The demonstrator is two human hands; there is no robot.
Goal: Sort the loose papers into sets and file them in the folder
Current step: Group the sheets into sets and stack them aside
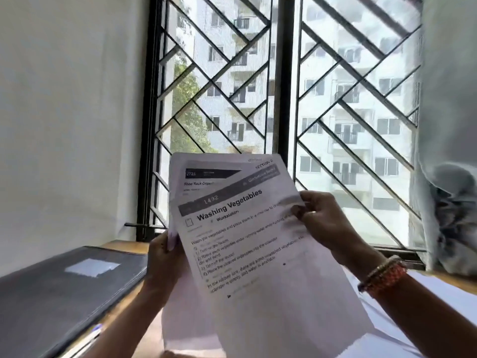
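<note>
I'm seeing right hand pinching tilted "Washing Vegetables" sheet, left hand gripping sheets behind, dark folder lying closed at left.

A plain white wall fills the left side, meeting a tall window with a dark frame and a metal grille of diagonal and horizontal bars — through it show a pale multi-storey apartment block with balconies and a green tree. Bright daylight comes in through the panes, and a light bluish curtain hangs at the right edge, bunched near the sill. Below, a wooden desk runs along the wall and under the window — its warm brown edge shows at left and right.
</note>
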